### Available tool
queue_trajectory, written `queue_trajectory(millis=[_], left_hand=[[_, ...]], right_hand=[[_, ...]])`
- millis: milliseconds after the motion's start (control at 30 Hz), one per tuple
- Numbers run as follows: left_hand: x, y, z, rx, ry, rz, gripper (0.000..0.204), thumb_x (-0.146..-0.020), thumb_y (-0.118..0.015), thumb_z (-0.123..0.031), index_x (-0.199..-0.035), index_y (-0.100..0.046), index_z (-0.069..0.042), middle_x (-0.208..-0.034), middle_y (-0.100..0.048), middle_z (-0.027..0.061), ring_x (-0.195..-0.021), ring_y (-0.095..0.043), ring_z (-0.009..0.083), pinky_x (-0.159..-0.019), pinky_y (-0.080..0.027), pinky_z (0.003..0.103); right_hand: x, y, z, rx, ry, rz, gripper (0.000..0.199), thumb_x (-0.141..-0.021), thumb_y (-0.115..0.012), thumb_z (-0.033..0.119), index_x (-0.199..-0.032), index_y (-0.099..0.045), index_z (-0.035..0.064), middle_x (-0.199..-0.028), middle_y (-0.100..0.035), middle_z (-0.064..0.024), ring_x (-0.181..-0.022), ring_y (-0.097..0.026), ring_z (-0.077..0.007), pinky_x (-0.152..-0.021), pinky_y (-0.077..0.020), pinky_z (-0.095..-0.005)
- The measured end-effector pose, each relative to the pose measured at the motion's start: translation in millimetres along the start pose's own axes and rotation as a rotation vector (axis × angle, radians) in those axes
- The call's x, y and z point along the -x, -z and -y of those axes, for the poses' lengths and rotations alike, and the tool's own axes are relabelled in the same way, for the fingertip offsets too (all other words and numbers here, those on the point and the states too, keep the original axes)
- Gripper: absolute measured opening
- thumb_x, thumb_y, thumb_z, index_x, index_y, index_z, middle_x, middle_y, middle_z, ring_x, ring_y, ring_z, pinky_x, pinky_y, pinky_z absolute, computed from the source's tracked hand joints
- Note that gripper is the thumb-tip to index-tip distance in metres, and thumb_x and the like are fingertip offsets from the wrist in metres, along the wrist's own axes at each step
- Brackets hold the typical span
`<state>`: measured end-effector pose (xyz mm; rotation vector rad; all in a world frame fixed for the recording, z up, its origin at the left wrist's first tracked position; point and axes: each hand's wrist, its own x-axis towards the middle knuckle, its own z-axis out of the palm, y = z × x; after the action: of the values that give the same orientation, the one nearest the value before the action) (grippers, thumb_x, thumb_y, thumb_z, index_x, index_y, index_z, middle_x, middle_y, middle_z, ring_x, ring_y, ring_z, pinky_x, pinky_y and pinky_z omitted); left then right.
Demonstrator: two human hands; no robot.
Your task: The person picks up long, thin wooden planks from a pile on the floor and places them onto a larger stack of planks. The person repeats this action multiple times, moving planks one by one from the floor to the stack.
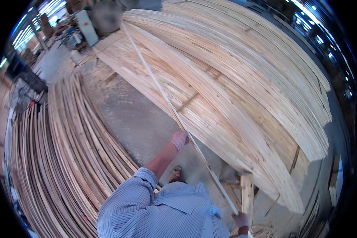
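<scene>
A long, thin wooden strip (162, 90) runs slantwise across the view, from the far stacks down to the lower right. My left hand (180, 139), in a pale glove, is closed around the strip near its middle. Farther down, close to the near end, my right hand (240, 219) also grips it, gloved as well. Beneath and beyond the strip spreads a broad stack of pale planks (226, 107). Whether the strip's far end touches that stack, I cannot tell.
Many long, darker wooden strips (67, 146) lie in a pile on my left. An upright wooden post (246, 194) stands by my right hand. A large round disc (106, 16) and a pale panel (87, 27) stand at the far left. Sawdust covers parts of the concrete floor (135, 113).
</scene>
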<state>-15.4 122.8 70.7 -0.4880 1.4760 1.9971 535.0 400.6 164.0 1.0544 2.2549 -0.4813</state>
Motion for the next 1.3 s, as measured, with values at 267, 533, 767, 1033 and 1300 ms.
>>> queue_trajectory(millis=[267, 533, 767, 1033, 1300], left_hand=[[48, 1, 64, -0.212, -0.105, -0.055, 0.018, -0.086, -0.059, -0.017, -0.087, -0.066, -0.001, -0.074, -0.061, 0.0087, -0.068, -0.063, 0.0229, -0.059, -0.051, 0.04], [104, 8, 79, 0.025, 0.1, -0.211, 0.014, -0.087, -0.057, -0.016, -0.079, -0.062, -0.006, -0.069, -0.057, 0.0051, -0.058, -0.058, 0.0186, -0.05, -0.044, 0.035], [145, 16, 66, 0.14, 0.1, -0.294, 0.011, -0.086, -0.057, -0.016, -0.082, -0.062, -0.006, -0.069, -0.057, 0.0069, -0.058, -0.06, 0.0207, -0.051, -0.048, 0.035], [72, 99, 85, 0.306, 0.072, -0.292, 0.014, -0.087, -0.059, -0.017, -0.091, -0.062, -0.005, -0.082, -0.066, 0.0106, -0.075, -0.067, 0.027, -0.072, -0.059, 0.045], [86, 79, 93, 0.475, 0.143, -0.033, 0.015, -0.091, -0.061, -0.023, -0.091, -0.062, -0.008, -0.082, -0.066, 0.0075, -0.076, -0.066, 0.0243, -0.074, -0.057, 0.043]], right_hand=[[7, -52, -70, -0.17, 0.232, -0.132, 0.045, -0.084, -0.065, 0.046, -0.106, -0.069, 0.007, -0.081, -0.07, -0.0205, -0.079, -0.068, -0.0426, -0.068, -0.0543, -0.0506], [14, -59, -94, 0.338, 0.413, 0.042, 0.051, -0.091, -0.054, 0.053, -0.124, -0.063, 0.0165, -0.111, -0.068, -0.0179, -0.108, -0.063, -0.0387, -0.092, -0.0499, -0.0518], [-66, -137, -152, 0.04, 0.185, 0.13, 0.058, -0.09, -0.054, 0.054, -0.13, -0.06, 0.0127, -0.124, -0.063, -0.0204, -0.117, -0.059, -0.0387, -0.097, -0.0465, -0.0491], [-72, -54, -75, -0.003, 0.336, 0.208, 0.054, -0.09, -0.057, 0.051, -0.121, -0.064, 0.0072, -0.112, -0.067, -0.0217, -0.108, -0.062, -0.0408, -0.091, -0.0489, -0.0493], [-61, -28, 96, 0.114, 0.353, -0.095, 0.043, -0.083, -0.065, 0.045, -0.109, -0.065, 0.0104, -0.1, -0.069, -0.0195, -0.094, -0.066, -0.0401, -0.08, -0.0522, -0.0499]])
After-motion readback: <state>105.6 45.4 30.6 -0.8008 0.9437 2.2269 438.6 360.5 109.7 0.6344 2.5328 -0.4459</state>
